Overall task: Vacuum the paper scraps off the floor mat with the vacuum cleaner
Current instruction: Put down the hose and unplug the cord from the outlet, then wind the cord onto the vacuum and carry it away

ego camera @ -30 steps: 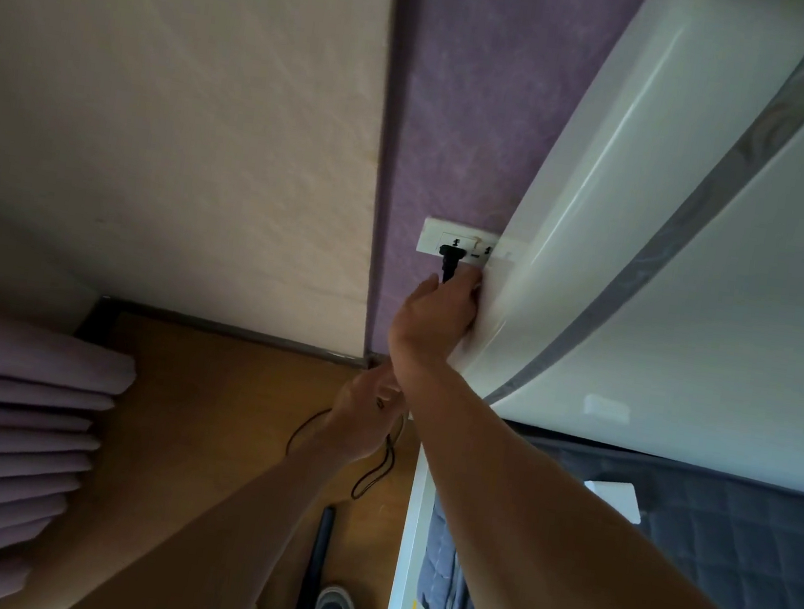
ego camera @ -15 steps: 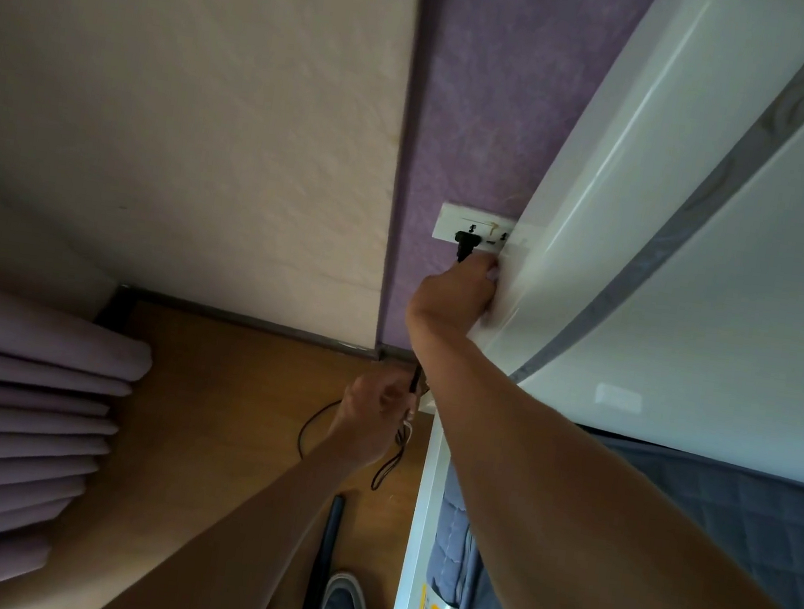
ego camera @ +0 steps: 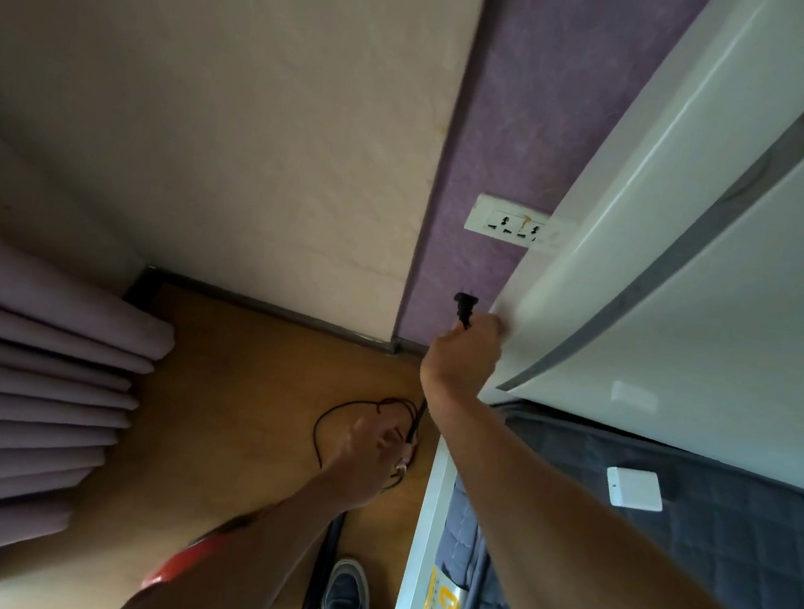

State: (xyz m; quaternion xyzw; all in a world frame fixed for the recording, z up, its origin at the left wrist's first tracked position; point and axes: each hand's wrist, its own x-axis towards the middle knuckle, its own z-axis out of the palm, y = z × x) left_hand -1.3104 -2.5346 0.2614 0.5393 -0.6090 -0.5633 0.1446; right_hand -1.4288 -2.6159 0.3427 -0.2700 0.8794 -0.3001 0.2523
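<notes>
My right hand (ego camera: 465, 353) grips the black power plug (ego camera: 465, 306) of the vacuum cleaner, held in the air below the white wall socket (ego camera: 507, 224), whose holes are bare. The black cord (ego camera: 418, 421) runs down from that hand to my left hand (ego camera: 367, 453), which is closed around it just above the wooden floor. Loops of the cord (ego camera: 322, 426) lie on the floor beside that hand. A black tube (ego camera: 319, 585) of the vacuum cleaner and a red part (ego camera: 182, 561) show near my arm at the bottom. No floor mat or paper scraps are in view.
A white bed headboard (ego camera: 706, 232) and a dark quilted mattress (ego camera: 739, 563) fill the right side, with the white bed frame (ego camera: 420, 536) close to the cord. Purple curtains (ego camera: 21, 382) hang at left. My shoe (ego camera: 346, 598) stands on the wooden floor (ego camera: 222, 408).
The plug was in the wall socket; it is now out, and my right hand has dropped well below the socket with it. My left hand stays low on the cord.
</notes>
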